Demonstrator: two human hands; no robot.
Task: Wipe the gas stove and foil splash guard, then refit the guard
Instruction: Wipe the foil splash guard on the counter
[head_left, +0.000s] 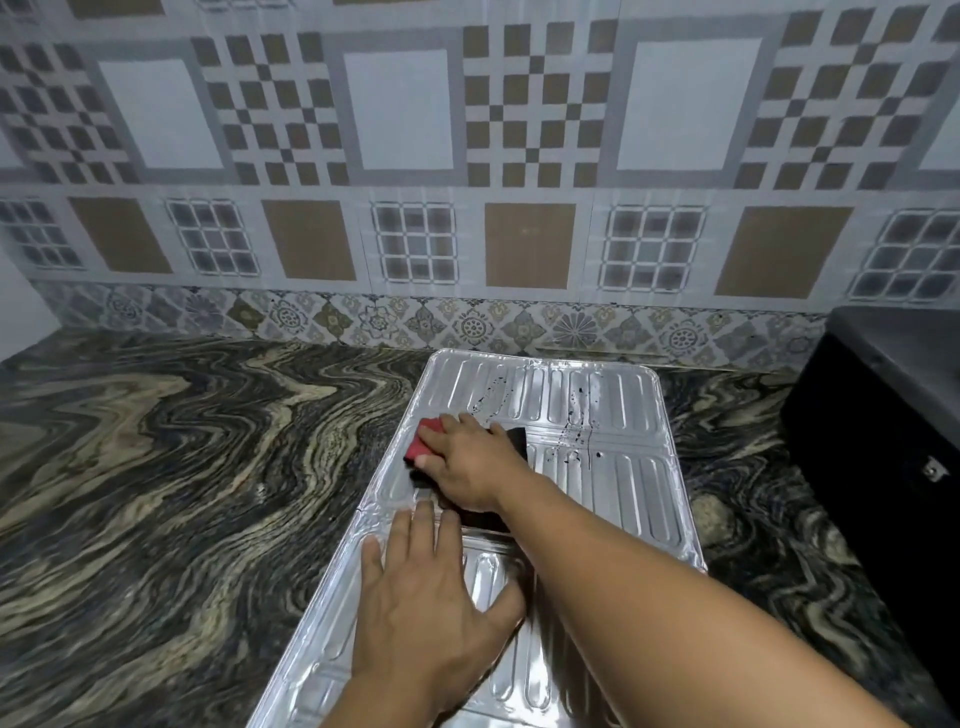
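On swirled marble counter (156, 467) below patterned tiles (395, 109), left hand (421, 597) flat, right hand (467, 462) gripping sponge (423, 441).

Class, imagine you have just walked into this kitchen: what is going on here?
A person is cleaning a foil splash guard that lies flat on a marbled countertop. The right hand presses a red and black sponge onto the foil, near some dark specks not yet wiped away. The left hand lies flat on the near part of the guard, steadying it. A black appliance stands at the right, against the tiled wall.
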